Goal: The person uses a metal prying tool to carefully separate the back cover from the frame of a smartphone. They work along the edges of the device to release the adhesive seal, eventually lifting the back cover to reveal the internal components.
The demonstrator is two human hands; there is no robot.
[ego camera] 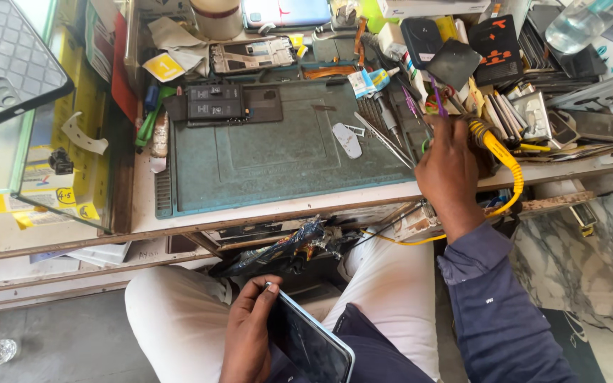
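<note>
1. The left hand (248, 333) grips a smartphone (310, 344) by its edge, low over the lap; its long axis runs from upper left to lower right.
2. A green work mat (278, 159) lies on the bench (143, 225), between both hands.
3. The right hand (448, 167) reaches among tools; its fingers are closed around a purple-handled tool (438, 99), pointing up and away.

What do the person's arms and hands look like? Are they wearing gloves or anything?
No gloves: both the left hand and the right hand are bare. The right arm wears a long dark blue-grey sleeve with its cuff pushed up just past the wrist. No rings or watch show. The left arm is mostly out of view.
</note>
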